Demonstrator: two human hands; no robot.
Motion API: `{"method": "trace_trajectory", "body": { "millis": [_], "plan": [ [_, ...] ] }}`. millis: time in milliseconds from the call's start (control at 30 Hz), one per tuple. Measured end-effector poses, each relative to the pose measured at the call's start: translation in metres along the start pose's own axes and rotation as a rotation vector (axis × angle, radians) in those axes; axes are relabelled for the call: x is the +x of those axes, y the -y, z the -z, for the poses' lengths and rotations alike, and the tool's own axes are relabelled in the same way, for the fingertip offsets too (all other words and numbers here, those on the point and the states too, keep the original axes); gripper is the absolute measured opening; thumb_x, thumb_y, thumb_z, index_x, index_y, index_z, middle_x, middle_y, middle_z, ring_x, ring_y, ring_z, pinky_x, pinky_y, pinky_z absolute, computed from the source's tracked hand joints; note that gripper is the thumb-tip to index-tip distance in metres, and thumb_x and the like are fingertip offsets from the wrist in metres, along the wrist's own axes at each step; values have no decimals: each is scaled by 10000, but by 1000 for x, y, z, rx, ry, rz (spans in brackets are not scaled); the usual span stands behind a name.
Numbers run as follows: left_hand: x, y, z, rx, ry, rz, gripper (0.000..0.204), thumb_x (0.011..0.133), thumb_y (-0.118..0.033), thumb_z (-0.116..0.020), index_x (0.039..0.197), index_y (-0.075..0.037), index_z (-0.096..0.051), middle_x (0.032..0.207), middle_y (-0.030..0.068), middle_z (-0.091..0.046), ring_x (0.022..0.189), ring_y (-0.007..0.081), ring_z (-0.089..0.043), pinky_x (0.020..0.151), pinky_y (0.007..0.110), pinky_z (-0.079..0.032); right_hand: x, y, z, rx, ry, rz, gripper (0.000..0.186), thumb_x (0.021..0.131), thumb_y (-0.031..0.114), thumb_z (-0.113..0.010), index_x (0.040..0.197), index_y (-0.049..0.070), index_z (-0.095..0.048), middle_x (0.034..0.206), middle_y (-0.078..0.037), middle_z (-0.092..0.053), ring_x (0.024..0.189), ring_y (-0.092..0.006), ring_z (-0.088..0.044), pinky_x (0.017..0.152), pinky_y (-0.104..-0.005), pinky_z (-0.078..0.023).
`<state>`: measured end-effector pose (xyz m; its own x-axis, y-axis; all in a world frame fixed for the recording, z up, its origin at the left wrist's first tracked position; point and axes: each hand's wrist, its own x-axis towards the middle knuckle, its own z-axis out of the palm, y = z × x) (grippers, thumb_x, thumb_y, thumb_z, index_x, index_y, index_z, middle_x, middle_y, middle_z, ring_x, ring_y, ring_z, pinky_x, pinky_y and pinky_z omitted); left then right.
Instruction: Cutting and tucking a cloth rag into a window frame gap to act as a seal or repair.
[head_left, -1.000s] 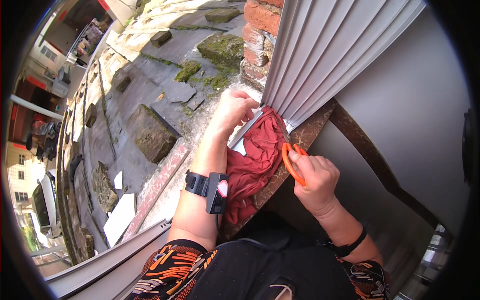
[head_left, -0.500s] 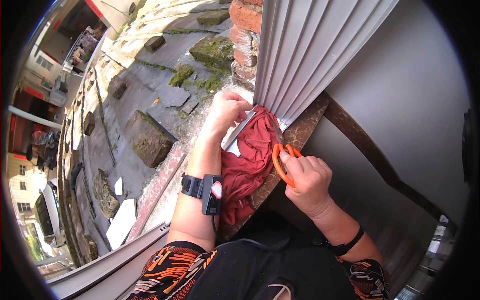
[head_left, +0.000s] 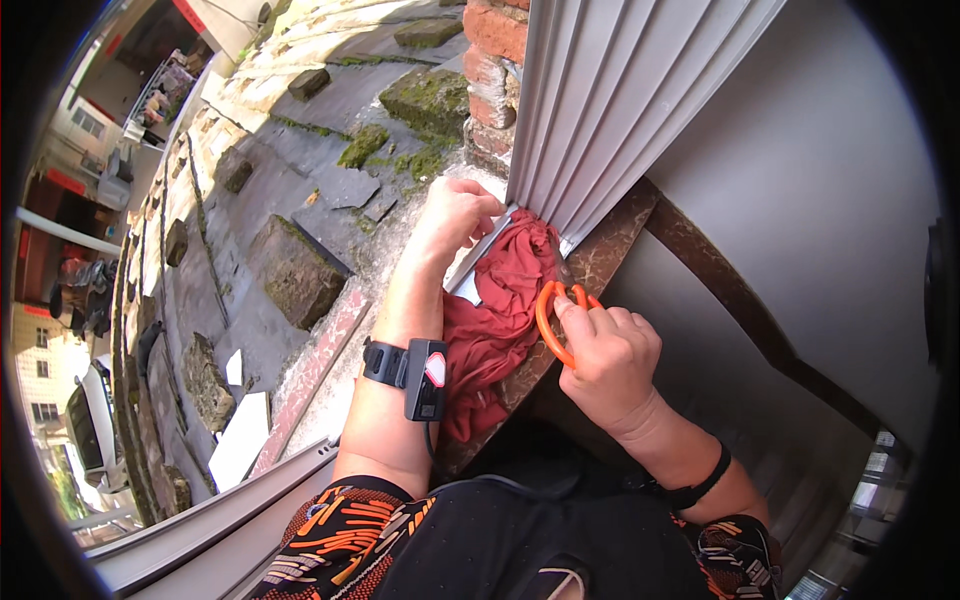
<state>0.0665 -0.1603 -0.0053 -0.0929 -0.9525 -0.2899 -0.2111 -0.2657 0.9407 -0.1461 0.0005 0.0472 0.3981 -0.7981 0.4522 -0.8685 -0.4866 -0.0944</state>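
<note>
My right hand [head_left: 615, 365] is closed round the orange loop handles of a pair of scissors [head_left: 543, 322]. Their blades are barely visible against the crumpled red cloth [head_left: 510, 285] and the brown sill. That cloth lies bunched along the sill, up to the foot of the grey ribbed window frame. On its far left side my left hand [head_left: 455, 220] reaches over the window track [head_left: 487, 243], fingers curled and thumb close to the frame's lower corner. What those fingers pinch, if anything, is too small to make out.
The ribbed grey frame [head_left: 620, 90] rises ahead beside a brick edge [head_left: 490, 90]. Brown marbled sill [head_left: 600, 240] runs below it. Outside, to the left, lies a slate roof with mossy stones [head_left: 295, 265] and a loose white piece [head_left: 240, 440].
My right hand and the scissors have shifted slightly left. The red cloth's folds have changed a little. My left hand stays nearly in place.
</note>
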Motion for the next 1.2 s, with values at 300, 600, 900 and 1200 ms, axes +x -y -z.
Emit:
{"method": "trace_trajectory", "body": {
  "millis": [300, 600, 900, 1200],
  "plan": [
    [-1, 1, 3, -5, -16, -12, 134, 828, -132, -736, 862, -7, -768, 673, 46, -680, 546, 108, -607, 461, 255, -446, 10, -5, 16, 77, 114, -16, 353, 738, 96, -689, 1083, 26, -726, 675, -69, -605, 655, -259, -631, 600, -390, -478],
    [1, -1, 2, 23, -9, 27, 129, 827, -122, -735, 858, -1, -768, 668, 40, -675, 547, 103, -605, 466, 245, -440, 12, -3, 7, 109, 65, -37, 333, 689, 68, -693, 1021, 43, -710, 679, -71, -618, 636, -267, -640, 598, -403, -501],
    [0, -3, -4, -2, -12, -4, 133, 824, -118, -732, 868, 2, -772, 672, 45, -678, 555, 104, -610, 467, 247, -443, 26, -2, 15, 132, 130, -86, 269, 732, -29, -729, 987, 51, -697, 738, -82, -680, 673, -293, -674, 616, -419, -524],
    [1, -1, -1, -1, 0, -7, 125, 818, -114, -730, 847, 2, -768, 659, 50, -678, 534, 105, -604, 457, 242, -433, 15, -12, 36, 208, 4, -48, 326, 681, -21, -707, 1001, 37, -738, 679, -54, -616, 629, -252, -623, 589, -377, -482]
  ]
}}
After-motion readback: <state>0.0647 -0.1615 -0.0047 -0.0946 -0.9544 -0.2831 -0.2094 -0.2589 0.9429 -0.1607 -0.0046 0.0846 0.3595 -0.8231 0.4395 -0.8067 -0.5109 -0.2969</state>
